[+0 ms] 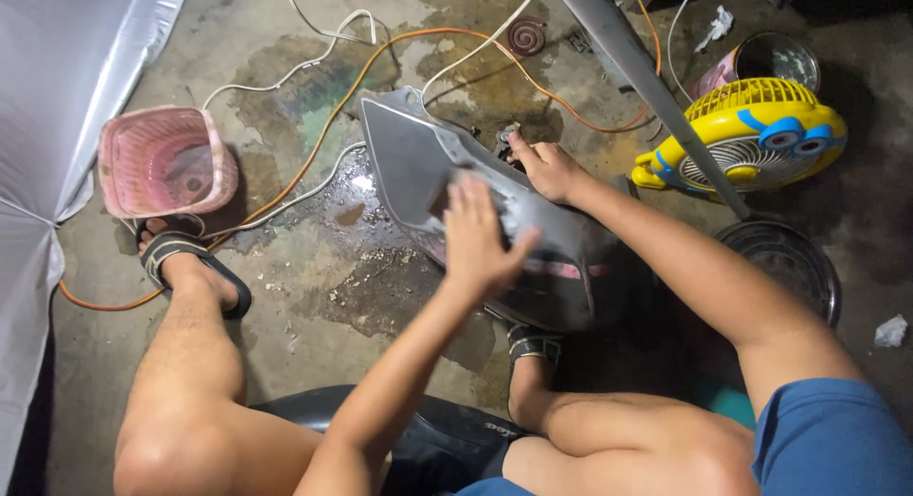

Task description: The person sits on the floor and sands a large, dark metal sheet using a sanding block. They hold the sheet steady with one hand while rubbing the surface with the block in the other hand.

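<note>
The person is sitting low over a stained concrete floor (314, 296), and a dark grey moulded panel (409, 163) is lying tilted between the knees, its pointed end aiming away from the body. The left hand (478, 237) is pressing flat on the panel's upper face with fingers spread wide, holding nothing that can be made out; the fingers are blurred. The right hand (549, 168) is gripping the panel's far edge, fingers curled over the rim.

An orange cable (314, 144) and a white cable (285, 77) are snaking across the floor just beyond the panel. A pink plastic basket (166, 161) is standing to the left, beside the sandalled left foot (190, 268). To the right, a yellow and blue fan (751, 135) is sitting behind a slanting grey metal bar (647, 87), which is crossing above the right forearm. A round dark grille (789, 263) is lying near the right elbow. A silver sheet (48, 125) is hanging along the left edge.
</note>
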